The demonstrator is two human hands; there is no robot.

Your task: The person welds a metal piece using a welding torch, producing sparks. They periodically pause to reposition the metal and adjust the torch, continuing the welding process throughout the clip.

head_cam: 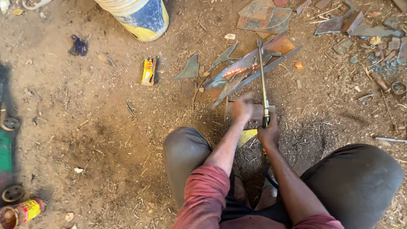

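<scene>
Dirt floor filled the head view, and we crouched over it with knees wide, red sleeves pushed up. Our right hand (pixel 269 132) was clamped round the grip of a long cutting torch (pixel 263 80), whose thin tube ran straight away from that hand to a tip just above the metal sheet (pixel 250 68). A short line of orange glow showed on the sheet just left of the tube. Our left hand (pixel 242 107) sat close beside the right, a little farther out and blurred (whether it gripped anything we could not tell); it hovered at the sheet's near edge. Beyond both hands lay more rusty scrap pieces (pixel 263 17). Well left of the left hand lay a small yellow packet (pixel 149 70), and farther off a blue and yellow bucket (pixel 142 17).
</scene>
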